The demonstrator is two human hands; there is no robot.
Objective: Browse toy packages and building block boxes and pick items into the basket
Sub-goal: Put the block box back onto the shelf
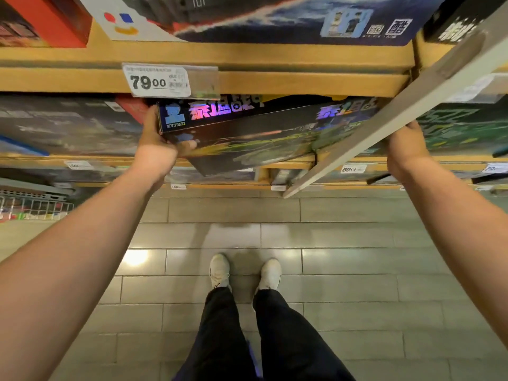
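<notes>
A large black building block box (247,136) with shiny purple lettering and the code KY7221 sticks out of the middle shelf, tilted. My left hand (158,144) grips its left end, thumb on the front face. My right hand (406,144) holds the right end; a grey upright post (384,114) crosses in front, hiding that corner and part of the hand. No basket shows in the head view.
Wooden shelves (247,83) carry more boxes above, beside and below. A 79.00 price tag (156,81) hangs on the shelf edge. A white wire rack (33,207) stands low at the left. My feet (244,270) stand on grey floor tiles.
</notes>
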